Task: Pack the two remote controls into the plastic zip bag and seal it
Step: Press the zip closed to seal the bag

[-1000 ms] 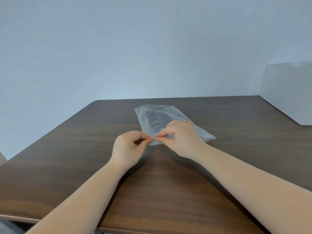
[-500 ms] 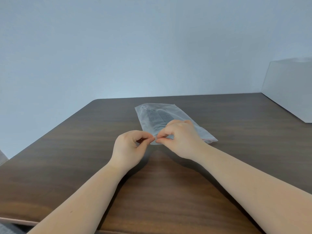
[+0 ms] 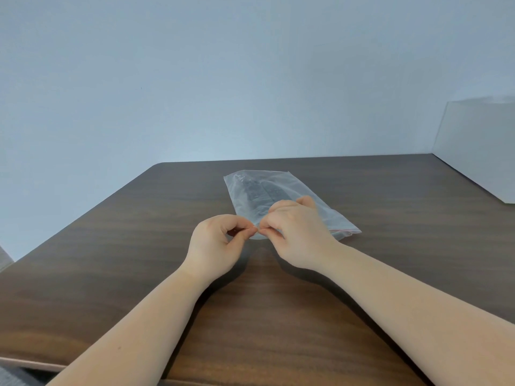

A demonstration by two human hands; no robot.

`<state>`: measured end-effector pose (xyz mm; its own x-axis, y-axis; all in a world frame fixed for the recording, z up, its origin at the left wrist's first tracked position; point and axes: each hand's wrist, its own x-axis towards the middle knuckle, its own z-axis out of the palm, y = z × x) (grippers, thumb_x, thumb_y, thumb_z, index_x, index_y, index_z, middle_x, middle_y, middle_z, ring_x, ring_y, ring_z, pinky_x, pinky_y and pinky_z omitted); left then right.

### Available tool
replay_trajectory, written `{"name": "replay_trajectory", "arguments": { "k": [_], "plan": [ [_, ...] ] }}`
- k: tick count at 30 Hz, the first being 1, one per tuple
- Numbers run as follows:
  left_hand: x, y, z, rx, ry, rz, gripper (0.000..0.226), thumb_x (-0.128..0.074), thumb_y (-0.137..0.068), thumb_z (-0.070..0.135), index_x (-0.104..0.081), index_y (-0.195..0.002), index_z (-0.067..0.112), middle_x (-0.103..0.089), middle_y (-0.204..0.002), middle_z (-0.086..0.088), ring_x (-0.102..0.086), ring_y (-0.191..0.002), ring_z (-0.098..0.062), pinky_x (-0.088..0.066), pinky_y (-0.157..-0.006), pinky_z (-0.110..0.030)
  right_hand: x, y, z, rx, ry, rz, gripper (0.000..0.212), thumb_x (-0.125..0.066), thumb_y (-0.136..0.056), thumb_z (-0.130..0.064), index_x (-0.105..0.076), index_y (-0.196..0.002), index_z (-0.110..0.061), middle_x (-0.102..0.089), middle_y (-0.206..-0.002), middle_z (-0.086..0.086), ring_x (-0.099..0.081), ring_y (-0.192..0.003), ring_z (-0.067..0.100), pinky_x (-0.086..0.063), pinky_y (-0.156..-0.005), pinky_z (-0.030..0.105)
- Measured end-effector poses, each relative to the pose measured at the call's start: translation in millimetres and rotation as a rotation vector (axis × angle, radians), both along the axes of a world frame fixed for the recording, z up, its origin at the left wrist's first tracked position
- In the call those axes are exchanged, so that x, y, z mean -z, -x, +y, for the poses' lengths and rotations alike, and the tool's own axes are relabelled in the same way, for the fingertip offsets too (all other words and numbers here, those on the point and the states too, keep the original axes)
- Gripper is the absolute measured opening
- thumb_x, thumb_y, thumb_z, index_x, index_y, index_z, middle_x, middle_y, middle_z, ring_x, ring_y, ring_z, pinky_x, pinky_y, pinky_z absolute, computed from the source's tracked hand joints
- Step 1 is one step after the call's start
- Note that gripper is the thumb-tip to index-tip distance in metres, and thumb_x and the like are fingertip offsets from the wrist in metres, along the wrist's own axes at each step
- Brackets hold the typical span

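A clear plastic zip bag (image 3: 281, 179) lies flat on the dark wooden table (image 3: 139, 246), its mouth toward me. Two dark remote controls (image 3: 262, 192) show dimly through the plastic, side by side. My left hand (image 3: 214, 246) pinches the near left end of the bag's mouth between thumb and forefinger. My right hand (image 3: 298, 232) pinches the mouth right beside it, fingertips almost touching the left hand's. A thin red zip line (image 3: 344, 229) shows at the bag's near right corner. The middle of the mouth is hidden under my right hand.
A white box or panel (image 3: 479, 151) stands on the table at the far right. A plain pale wall rises behind the table's far edge. The table's near edge runs along the bottom left.
Both hands stay pinched at the same spot on the bag's mouth. The view has shifted only slightly; the bag has not moved.
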<state>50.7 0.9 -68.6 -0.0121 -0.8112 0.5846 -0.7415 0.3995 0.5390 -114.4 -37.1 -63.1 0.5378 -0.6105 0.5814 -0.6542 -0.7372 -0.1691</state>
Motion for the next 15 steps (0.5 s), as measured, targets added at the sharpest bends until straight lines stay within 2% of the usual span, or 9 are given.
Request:
{"name": "replay_trajectory", "arguments": {
  "k": [5, 7, 10, 15],
  "plan": [
    [-2.7, 0.5, 1.0, -0.046, 0.008, -0.038, 0.007, -0.067, -0.08, 0.015, -0.072, -0.075, 0.013, -0.068, -0.073, 0.007, -0.061, -0.069, -0.012, -0.05, -0.069, -0.029, 3.3, 1.3, -1.4, 0.028, 0.141, 0.079, 0.016, -0.061, -0.086, -0.017, -0.071, -0.074, -0.02, -0.069, -0.068, -0.006, -0.06, -0.085, 0.016, -0.029, -0.074, 0.037],
    [-3.5, -0.9, 1.3, -0.069, 0.002, -0.025, 0.008, -0.067, -0.08, 0.015, -0.07, -0.072, 0.014, -0.065, -0.07, 0.01, -0.061, -0.07, -0.015, -0.049, -0.069, -0.03, 3.3, 4.8, -3.0, 0.04, 0.183, 0.1, 0.014, -0.064, -0.083, -0.013, -0.068, -0.071, -0.019, -0.067, -0.066, -0.007, -0.061, -0.086, 0.018, -0.023, -0.072, 0.035],
    [-3.2, -4.0, 1.3, -0.107, -0.033, 0.013, 0.01, -0.066, -0.081, 0.016, -0.068, -0.071, 0.017, -0.062, -0.067, 0.018, -0.057, -0.066, -0.008, -0.047, -0.067, -0.027, 4.4, 14.1, -5.6, 0.064, 0.233, 0.12, 0.014, -0.065, -0.079, -0.01, -0.065, -0.069, -0.018, -0.066, -0.063, -0.007, -0.062, -0.086, 0.019, -0.022, -0.071, 0.035],
    [-5.4, -7.2, 3.2, -0.165, -0.089, 0.08, 0.011, -0.064, -0.082, 0.019, -0.068, -0.071, 0.02, -0.064, -0.069, 0.016, -0.054, -0.066, -0.009, -0.046, -0.066, -0.029, 5.3, 29.0, -7.3, 0.096, 0.269, 0.158, 0.014, -0.064, -0.079, -0.009, -0.063, -0.069, -0.019, -0.065, -0.064, -0.007, -0.062, -0.087, 0.018, -0.023, -0.072, 0.035]
  ]
}}
